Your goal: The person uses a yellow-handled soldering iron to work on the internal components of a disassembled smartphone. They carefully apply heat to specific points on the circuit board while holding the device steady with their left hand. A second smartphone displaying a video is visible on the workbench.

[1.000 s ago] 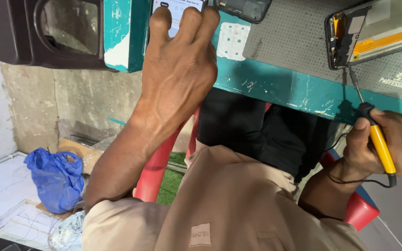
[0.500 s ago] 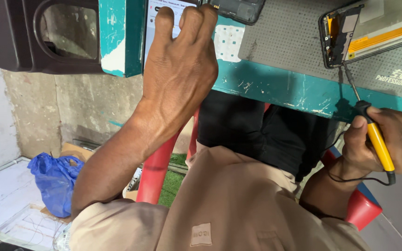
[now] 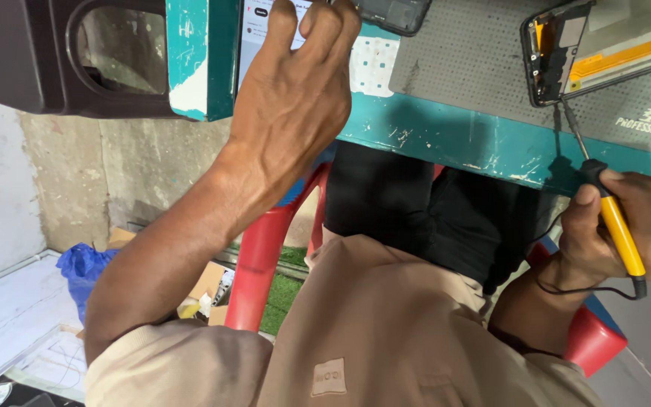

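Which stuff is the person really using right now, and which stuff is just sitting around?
In use:
- soldering iron, yellow grip, held in the right hand
- opened phone, at the iron's tip
- lit screen, under the left hand
- grey work mat

Just lying about:
- dark phone at the top edge
- blue bag on the floor
- red chair
- cardboard box
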